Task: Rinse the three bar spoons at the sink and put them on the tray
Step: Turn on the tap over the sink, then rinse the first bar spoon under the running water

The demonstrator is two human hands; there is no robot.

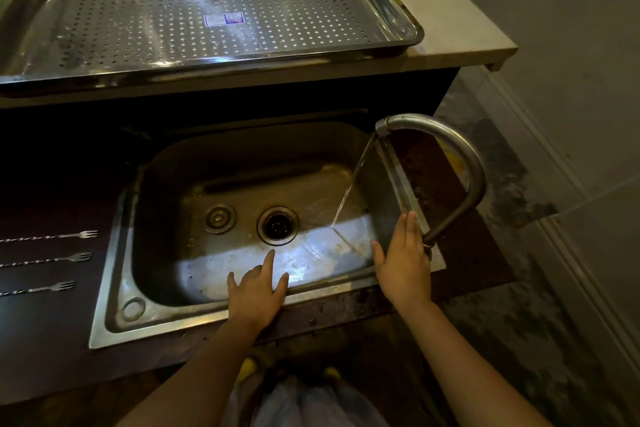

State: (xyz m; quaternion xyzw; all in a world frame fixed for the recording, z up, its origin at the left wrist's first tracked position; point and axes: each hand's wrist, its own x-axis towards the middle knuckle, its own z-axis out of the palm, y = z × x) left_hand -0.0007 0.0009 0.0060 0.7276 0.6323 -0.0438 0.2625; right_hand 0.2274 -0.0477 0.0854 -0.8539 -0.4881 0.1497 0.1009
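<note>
Sink point(114, 288) as landmark. Three bar spoons point(52, 258) lie left of it, bowls apparently out of frame. Left hand point(258, 295) spread at front rim; right hand point(403, 263) flat, empty, beside faucet point(464, 163), water running. Tray point(398, 3) behind, above.

Dark countertop point(52, 340) carries a recessed steel sink point(114, 274). Left of the left hand point(256, 298), three bar spoons point(48, 261) lie parallel, fork ends toward the sink. Beyond both hands, a raised pale shelf point(450, 21) carries a perforated steel tray point(398, 7).
</note>
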